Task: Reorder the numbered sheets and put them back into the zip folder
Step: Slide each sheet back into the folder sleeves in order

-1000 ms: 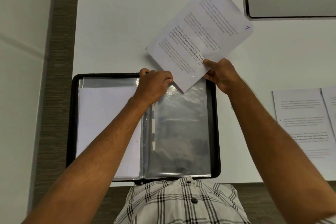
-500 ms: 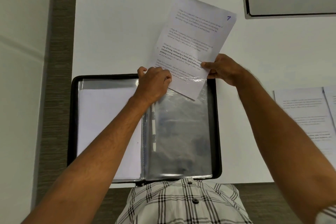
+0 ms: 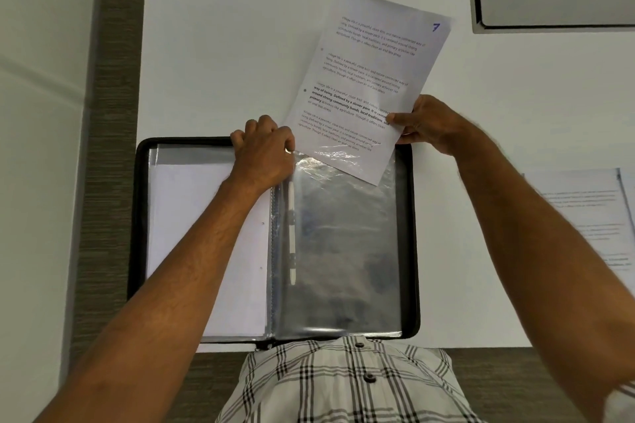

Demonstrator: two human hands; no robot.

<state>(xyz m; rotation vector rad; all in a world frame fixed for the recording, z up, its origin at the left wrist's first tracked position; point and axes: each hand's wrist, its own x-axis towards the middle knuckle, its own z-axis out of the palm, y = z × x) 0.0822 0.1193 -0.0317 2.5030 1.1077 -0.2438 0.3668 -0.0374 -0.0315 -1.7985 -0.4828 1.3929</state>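
Two more sheets (image 3: pixel 580 216) lie right on counter (image 3: pixel 220 45). Right hand (image 3: pixel 429 124) pinches sheet 7 (image 3: pixel 371 79), corner entering sleeve (image 3: pixel 343 251); left hand (image 3: pixel 264 151) grips sleeve's top, folder (image 3: pixel 141 216) open.

Sheet marked 7 (image 3: pixel 369 79) has swung from a steep tilt to nearer upright since a second ago. Its lower corner, then above the clear sleeve (image 3: pixel 343 251), now sits inside the sleeve's top opening. Right hand (image 3: pixel 426 124) has shifted with it, thumb now pinching the right edge.
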